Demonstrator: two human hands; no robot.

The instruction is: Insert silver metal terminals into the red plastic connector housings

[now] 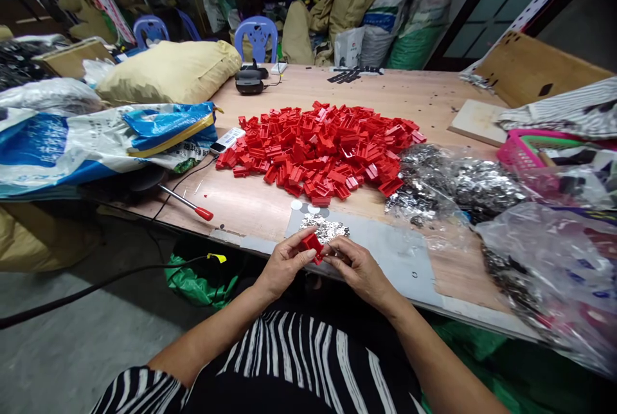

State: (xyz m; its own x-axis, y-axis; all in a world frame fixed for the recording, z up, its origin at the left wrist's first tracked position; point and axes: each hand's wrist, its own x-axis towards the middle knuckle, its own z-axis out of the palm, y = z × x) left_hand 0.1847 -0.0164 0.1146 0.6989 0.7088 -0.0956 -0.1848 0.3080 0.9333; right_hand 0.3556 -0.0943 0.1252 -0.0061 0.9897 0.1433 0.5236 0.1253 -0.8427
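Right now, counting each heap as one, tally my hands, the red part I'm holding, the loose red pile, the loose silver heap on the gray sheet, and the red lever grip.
Left hand and right hand: 2
Held red part: 1
Red pile: 1
Silver heap: 1
Red lever grip: 1
Total: 6

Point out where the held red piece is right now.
In the head view, the held red piece is below centre, in the left hand, with the right hand at its right side, just nearer than the small silvery heap.
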